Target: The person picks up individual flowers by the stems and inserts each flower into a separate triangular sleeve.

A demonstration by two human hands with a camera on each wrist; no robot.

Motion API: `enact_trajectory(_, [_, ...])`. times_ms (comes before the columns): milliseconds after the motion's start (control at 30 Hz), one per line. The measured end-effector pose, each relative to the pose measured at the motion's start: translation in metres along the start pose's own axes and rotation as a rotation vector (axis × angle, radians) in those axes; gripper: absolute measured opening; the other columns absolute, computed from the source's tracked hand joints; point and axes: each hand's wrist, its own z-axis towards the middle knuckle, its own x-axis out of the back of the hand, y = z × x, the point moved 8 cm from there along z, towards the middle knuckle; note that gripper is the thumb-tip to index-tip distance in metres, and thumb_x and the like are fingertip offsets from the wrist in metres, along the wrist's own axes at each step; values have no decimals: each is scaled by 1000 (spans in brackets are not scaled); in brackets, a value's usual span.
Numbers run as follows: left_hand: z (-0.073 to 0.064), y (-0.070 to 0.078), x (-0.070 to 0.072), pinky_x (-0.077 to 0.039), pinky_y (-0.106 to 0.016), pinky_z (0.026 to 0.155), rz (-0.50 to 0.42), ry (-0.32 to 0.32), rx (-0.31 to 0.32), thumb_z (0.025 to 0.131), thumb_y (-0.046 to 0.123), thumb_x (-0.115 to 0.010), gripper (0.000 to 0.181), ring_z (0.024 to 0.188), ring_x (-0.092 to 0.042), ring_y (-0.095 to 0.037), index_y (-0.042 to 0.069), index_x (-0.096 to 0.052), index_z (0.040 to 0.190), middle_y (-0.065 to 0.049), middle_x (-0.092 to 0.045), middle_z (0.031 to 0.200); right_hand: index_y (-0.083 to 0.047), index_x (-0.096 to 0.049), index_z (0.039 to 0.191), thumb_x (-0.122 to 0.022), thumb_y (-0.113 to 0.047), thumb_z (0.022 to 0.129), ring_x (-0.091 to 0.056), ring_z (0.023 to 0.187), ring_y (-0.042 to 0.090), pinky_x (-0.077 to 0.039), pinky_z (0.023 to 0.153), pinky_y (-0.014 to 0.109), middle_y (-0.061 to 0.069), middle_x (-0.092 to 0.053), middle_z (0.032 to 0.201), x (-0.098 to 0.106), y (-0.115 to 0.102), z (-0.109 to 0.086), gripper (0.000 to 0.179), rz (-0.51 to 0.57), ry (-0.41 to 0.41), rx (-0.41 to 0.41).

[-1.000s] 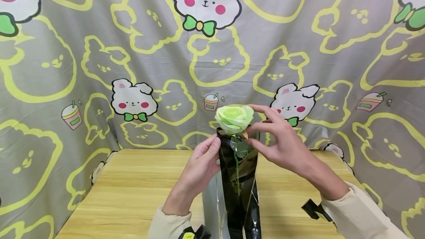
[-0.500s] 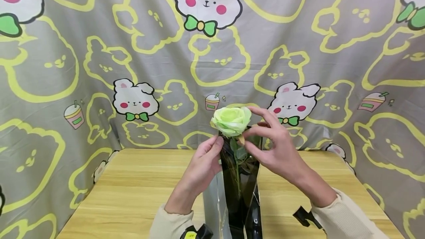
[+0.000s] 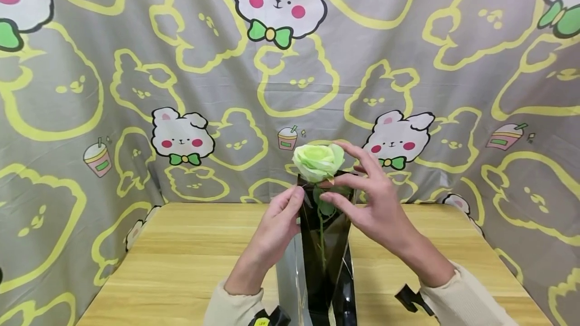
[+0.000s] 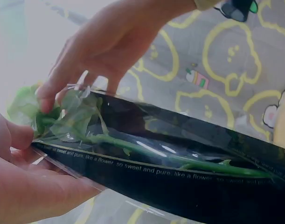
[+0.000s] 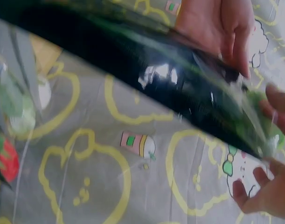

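Observation:
A pale green rose (image 3: 317,161) with a long green stem stands in a black, partly clear flower sleeve (image 3: 327,250), its bloom above the open top. My left hand (image 3: 274,228) pinches the sleeve's upper left edge between thumb and fingers. With my right hand (image 3: 378,200) I hold the rose just under the bloom, index finger and thumb at its base and another finger behind the petals. In the left wrist view the stem (image 4: 193,164) runs along inside the sleeve, beside small printed lettering. Leaves (image 4: 77,116) show through the clear film near the mouth.
A wooden table (image 3: 181,255) lies below the hands, with a patterned grey curtain (image 3: 217,84) behind and at both sides. In the right wrist view, another wrapped pale green flower (image 5: 21,114) and something red (image 5: 10,161) lie at the left edge.
My right hand's thumb and index finger have moved slightly left under the bloom, further in toward the stem. The bloom shifted left and then back a little. My left hand keeps its grip.

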Motion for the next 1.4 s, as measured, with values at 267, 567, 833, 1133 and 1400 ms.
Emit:
enact_trajectory(267, [1,1,-1,-49,-51,94,86,23,-14,114,31,-33,45,123,-50,-22,-9,-49,128,-11,-51,130,-12,-81,97,-82,5,83,-35,145,28,-38,100,53,8,-41,158,-5,-5,3,22,40,-6,-2])
enact_trajectory(567, [-3,2,0,-49,-42,87,121,0,4,114,33,-32,48,119,-49,-19,-6,-47,137,-12,-49,129,-13,-81,99,-79,7,85,-40,142,24,-40,102,48,7,-41,158,-7,-6,1,25,88,15,-34])
enact_trajectory(833, [-6,10,5,-33,-59,110,4,-50,-23,114,34,-31,56,144,-31,-25,-1,-27,158,-14,-31,159,1,-73,114,-73,9,90,-57,125,24,-51,91,25,11,-63,133,19,13,-14,26,294,155,-230])
enact_trajectory(1133, [-11,25,5,-28,-68,111,28,-90,-87,114,26,-33,53,150,-24,-23,3,-26,161,-6,-27,164,-3,-76,101,-76,-6,93,-69,75,17,-58,68,30,8,-73,88,18,36,-26,8,271,160,-445])
enact_trajectory(1400, [-7,55,18,-48,-25,75,127,184,-227,109,16,-53,33,105,-58,-13,-3,-63,133,-1,-66,110,-4,-76,101,-75,-5,94,-71,80,18,-56,69,26,10,-74,89,16,22,-12,8,308,170,-391])
